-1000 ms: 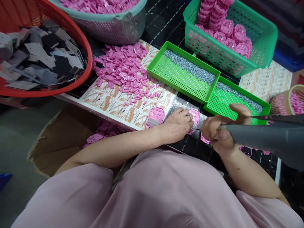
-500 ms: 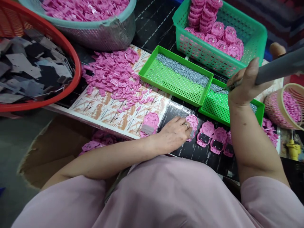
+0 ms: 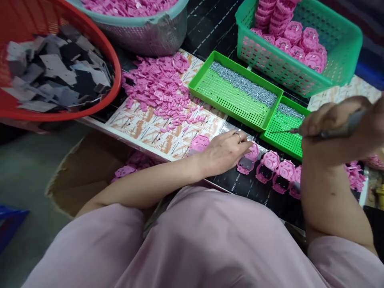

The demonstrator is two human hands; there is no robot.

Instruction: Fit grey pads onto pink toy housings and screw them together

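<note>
My left hand [image 3: 225, 151] lies on a pink plastic shell [image 3: 249, 159] on the dark table and steadies it with the fingertips. More pink shells [image 3: 276, 171] lie in a row to its right. My right hand [image 3: 336, 128] is closed round a grey electric screwdriver [image 3: 339, 129]. Its thin bit points left over the nearer green tray [image 3: 282, 136], which holds small silver screws.
A second green tray [image 3: 231, 94] with screws lies further left. A green basket [image 3: 300, 76] holds stacked pink shells. Loose pink parts [image 3: 159, 88] cover printed paper. A red basket [image 3: 60, 72] holds grey cards; a grey bowl [image 3: 144, 28] holds pink parts. A cardboard box [image 3: 87, 172] stands below.
My right hand has come down from above the tray with the screwdriver, now level with the tray. My left hand has slid slightly along the pink shell.
</note>
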